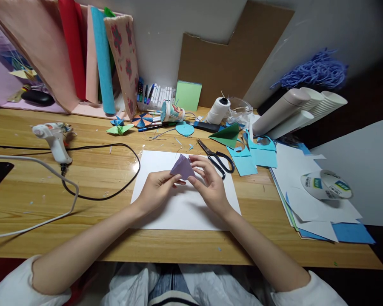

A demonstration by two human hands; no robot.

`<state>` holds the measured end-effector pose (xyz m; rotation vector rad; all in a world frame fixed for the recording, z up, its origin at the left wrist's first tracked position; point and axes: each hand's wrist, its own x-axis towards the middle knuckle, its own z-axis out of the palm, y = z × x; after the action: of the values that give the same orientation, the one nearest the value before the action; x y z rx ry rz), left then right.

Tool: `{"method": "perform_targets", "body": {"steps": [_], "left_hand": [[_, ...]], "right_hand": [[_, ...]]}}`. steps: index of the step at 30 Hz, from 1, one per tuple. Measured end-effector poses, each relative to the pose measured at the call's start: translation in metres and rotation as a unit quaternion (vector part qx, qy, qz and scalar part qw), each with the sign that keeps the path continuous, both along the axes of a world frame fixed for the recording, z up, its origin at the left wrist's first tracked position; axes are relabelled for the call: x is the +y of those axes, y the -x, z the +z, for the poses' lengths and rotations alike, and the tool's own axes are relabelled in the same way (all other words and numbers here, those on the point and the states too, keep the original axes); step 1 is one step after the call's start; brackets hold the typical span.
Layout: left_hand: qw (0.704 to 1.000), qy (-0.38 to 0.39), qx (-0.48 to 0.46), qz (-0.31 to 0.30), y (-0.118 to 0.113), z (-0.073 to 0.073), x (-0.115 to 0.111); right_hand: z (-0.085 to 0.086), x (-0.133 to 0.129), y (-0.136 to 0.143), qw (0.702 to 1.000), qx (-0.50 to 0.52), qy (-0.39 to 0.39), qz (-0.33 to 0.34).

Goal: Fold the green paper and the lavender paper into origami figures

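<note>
A small folded purple paper (182, 167) is held up above a white sheet (181, 212) on the wooden table. My left hand (158, 189) pinches its lower left corner between thumb and fingers. On the paper's right side, my right hand (210, 182) has its thumb at the lower edge and its fingers curled behind the upper right edge. Black-handled scissors (215, 158) lie just beyond my right hand, partly over the sheet's corner.
A white glue gun (55, 142) with a looping black cord lies at the left. Cut blue paper (263, 155), a green folded piece (226, 136) and a thread spool (218, 110) sit behind. Stacked paper (312, 191) with a tape roll (327, 185) is at the right.
</note>
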<state>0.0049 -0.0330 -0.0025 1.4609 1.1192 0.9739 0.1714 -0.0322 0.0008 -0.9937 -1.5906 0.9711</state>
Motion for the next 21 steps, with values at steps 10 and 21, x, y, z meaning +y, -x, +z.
{"method": "perform_targets", "body": {"steps": [10,21], "left_hand": [[0.994,0.074,-0.052,-0.058,0.0026,0.0029,0.0092],[0.999,-0.043,0.005,-0.018,0.0067,0.0023,0.0058]], "right_hand": [[0.0078,-0.0014,-0.0057,0.987,-0.124,-0.102,0.013],[0.0076,-0.0058,-0.0034,0.967,-0.169,-0.189,0.009]]}}
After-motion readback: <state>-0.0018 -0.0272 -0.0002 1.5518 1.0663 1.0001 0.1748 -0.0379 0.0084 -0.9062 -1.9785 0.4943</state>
